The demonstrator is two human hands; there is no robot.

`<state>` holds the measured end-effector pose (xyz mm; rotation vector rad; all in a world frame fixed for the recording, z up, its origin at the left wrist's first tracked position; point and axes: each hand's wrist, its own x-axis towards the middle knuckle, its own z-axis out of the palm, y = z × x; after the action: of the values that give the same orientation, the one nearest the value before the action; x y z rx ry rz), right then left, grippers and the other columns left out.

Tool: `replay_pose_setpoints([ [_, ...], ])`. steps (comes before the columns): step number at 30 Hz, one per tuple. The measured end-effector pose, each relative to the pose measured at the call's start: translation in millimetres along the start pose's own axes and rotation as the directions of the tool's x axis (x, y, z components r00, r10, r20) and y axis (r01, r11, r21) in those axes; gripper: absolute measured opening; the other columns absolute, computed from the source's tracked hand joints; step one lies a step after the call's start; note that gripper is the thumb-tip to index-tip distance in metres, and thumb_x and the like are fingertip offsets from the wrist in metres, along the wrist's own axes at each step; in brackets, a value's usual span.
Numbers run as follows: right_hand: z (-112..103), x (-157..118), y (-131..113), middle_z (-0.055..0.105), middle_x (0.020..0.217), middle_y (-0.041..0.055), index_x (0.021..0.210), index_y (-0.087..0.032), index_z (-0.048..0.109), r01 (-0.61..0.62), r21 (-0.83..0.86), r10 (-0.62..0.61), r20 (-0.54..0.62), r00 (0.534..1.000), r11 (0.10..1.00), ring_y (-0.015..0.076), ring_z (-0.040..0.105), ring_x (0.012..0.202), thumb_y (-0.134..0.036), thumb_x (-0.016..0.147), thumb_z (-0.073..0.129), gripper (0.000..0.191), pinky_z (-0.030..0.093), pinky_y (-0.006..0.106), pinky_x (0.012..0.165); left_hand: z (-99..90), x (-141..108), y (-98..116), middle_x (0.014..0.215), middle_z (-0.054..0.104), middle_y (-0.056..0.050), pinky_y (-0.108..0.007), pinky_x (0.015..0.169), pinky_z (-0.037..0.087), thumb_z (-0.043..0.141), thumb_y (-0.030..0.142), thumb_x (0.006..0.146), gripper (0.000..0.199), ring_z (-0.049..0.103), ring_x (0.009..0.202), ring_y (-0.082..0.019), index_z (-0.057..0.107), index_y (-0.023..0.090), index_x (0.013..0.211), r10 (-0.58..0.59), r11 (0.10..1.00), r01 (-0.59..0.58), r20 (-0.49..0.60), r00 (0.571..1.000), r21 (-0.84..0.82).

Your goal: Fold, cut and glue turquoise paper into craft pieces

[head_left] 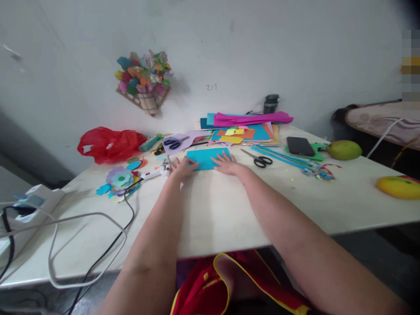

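Paper [205, 158], bright blue, lies in the middle of the white surface [216, 218]. The right hand [226, 165] rests on the paper's right side, its grip spread wide. The left hand [183, 168] touches the left side; I can't tell if that grip pinches. Scissors [261, 161] lie to the right. A white glue gun [153, 173] lies just left of the left hand.

A pale, smudged wall [269, 48] rises at the far side, a colourful flower decoration [141, 83] hanging left of centre. Before it stands a whitish table [219, 218], with patterned cushioned furniture [380, 120] at far right.
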<state>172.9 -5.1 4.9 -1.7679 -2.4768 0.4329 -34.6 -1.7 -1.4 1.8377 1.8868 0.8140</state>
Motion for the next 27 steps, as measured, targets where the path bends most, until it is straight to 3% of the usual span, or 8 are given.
replay_pose_setpoints([
  [3, -5, -2, 3, 0.008, 0.151, -0.0012, 0.143, -0.032, 0.02, 0.033, -0.01, -0.032, 0.058, 0.998, 0.999, 0.0216, -0.006, 0.137, -0.043, 0.09, 0.035, 0.056, -0.003, 0.047, 0.108, -14.5, -6, -10, 0.132, 0.05, -0.007, -0.056, 0.105, 0.005, 0.063, 0.056, 0.062, 0.034, 0.002, 0.136, -0.036, 0.061, 0.024, 0.074, 0.07, 0.993, -0.065, 0.053, 0.996, -0.095],
  [8, -14, -8, 24, 0.014, 0.149, -0.0018, 0.14, -0.032, 0.029, 0.072, -0.009, -0.071, 0.076, 0.995, 0.997, 0.0222, 0.002, 0.138, -0.039, 0.088, 0.041, 0.054, -0.001, 0.048, 0.109, -12.4, -10, -21, 0.137, 0.044, -0.005, -0.046, 0.109, 0.012, 0.064, 0.046, 0.064, 0.026, 0.008, 0.138, -0.027, 0.06, 0.023, 0.074, 0.191, 0.98, -0.186, 0.064, 0.98, -0.074],
  [13, -16, -9, 25, 0.033, 0.144, 0.0006, 0.127, -0.032, 0.05, 0.045, -0.039, -0.052, -0.177, 0.983, 0.998, 0.0262, 0.021, 0.135, -0.029, 0.079, 0.057, 0.049, 0.009, 0.048, 0.109, -3.0, -6, -21, 0.13, 0.052, -0.001, -0.039, 0.109, 0.019, 0.066, 0.038, 0.063, 0.018, 0.016, 0.137, -0.024, 0.058, 0.022, 0.064, 0.261, 0.965, -0.256, 0.105, 0.96, -0.055],
  [16, -9, -4, 6, 0.052, 0.129, 0.0045, 0.115, -0.025, 0.062, 0.2, 0.04, -0.181, -0.285, 0.941, 0.979, 0.0204, 0.048, 0.117, -0.022, 0.08, 0.056, 0.035, 0.033, 0.032, 0.099, -3.9, -7, -18, 0.128, 0.053, -0.003, -0.041, 0.107, 0.022, 0.066, 0.036, 0.062, 0.016, 0.019, 0.136, -0.027, 0.059, 0.022, 0.063, 0.257, 0.966, -0.252, 0.1, 0.961, -0.057],
  [18, 0, 1, -7, 0.061, 0.112, 0.0054, 0.104, -0.021, 0.067, 0.277, 0.097, -0.237, -0.301, 0.924, 0.956, 0.0162, 0.056, 0.101, -0.021, 0.078, 0.059, 0.027, 0.04, 0.024, 0.087, -5.1, -9, -16, 0.127, 0.055, -0.003, -0.042, 0.107, 0.023, 0.066, 0.037, 0.062, 0.016, 0.021, 0.135, -0.027, 0.059, 0.022, 0.064, 0.256, 0.966, -0.252, 0.094, 0.962, -0.058],
  [22, 15, 9, -19, 0.063, 0.091, 0.0045, 0.086, -0.017, 0.071, 0.28, 0.142, -0.211, -0.37, 0.905, 0.949, 0.0133, 0.057, 0.085, -0.02, 0.074, 0.064, 0.014, 0.041, 0.021, 0.075, -5.5, -11, -17, 0.125, 0.056, -0.003, -0.043, 0.108, 0.021, 0.067, 0.039, 0.061, 0.018, 0.025, 0.134, -0.027, 0.061, 0.023, 0.066, 0.261, 0.965, -0.256, 0.096, 0.961, -0.059],
  [27, 21, 13, -18, 0.062, 0.084, 0.003, 0.077, -0.016, 0.07, 0.26, 0.212, -0.158, -0.403, 0.902, 0.942, 0.011, 0.055, 0.076, -0.021, 0.074, 0.065, 0.008, 0.039, 0.02, 0.069, -5.8, -10, -21, 0.125, 0.057, -0.003, -0.041, 0.108, 0.022, 0.068, 0.039, 0.06, 0.021, 0.028, 0.132, -0.025, 0.062, 0.024, 0.073, 0.289, 0.953, -0.276, 0.097, 0.952, -0.123],
])
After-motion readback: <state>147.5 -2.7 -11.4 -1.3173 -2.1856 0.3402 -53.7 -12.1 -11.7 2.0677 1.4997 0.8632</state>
